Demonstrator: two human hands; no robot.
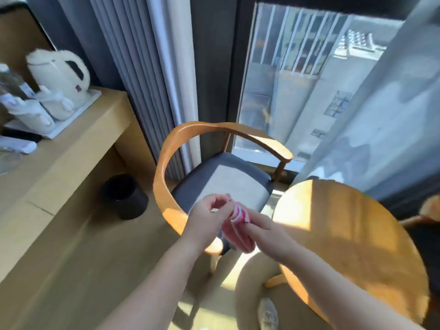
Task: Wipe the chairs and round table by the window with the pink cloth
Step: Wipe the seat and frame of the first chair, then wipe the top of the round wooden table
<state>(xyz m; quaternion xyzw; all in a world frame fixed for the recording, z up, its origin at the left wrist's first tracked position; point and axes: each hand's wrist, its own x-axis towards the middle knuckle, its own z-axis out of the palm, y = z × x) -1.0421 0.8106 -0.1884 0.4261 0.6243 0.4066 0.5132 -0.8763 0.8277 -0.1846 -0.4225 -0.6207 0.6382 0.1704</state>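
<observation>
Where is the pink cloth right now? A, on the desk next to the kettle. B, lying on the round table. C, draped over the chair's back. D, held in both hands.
D: the left hand and the right hand grip the bunched pink cloth between them, in front of the chair and beside the round table, not on it.

Kettle (59, 75) blurred; second chair (431, 208) cut off; pink cloth (238, 234) half-hidden.

Both bare forearms reach forward, converging; the left hand (207, 216) and right hand (264, 234) pinch the cloth (238, 234) with curled fingers.
</observation>
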